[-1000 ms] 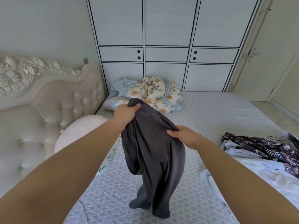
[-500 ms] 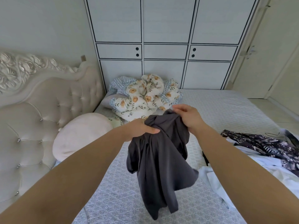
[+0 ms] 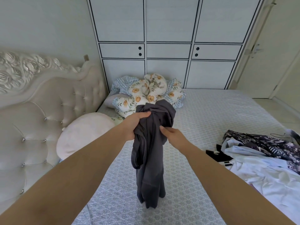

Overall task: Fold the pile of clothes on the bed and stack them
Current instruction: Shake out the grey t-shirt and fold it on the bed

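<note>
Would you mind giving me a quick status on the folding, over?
Left hand grips dark grey garment bunched, held up. Right hand pinches its side. Garment unfolded, hanging over bed. Unsorted pile waits right. Nothing blocking.

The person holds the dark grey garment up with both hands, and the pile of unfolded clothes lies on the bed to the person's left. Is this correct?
Not quite. The head view shows the left hand and the right hand both gripping the dark grey garment, held up over the bed, but the pile of unfolded clothes lies to the person's right, not left.
</note>
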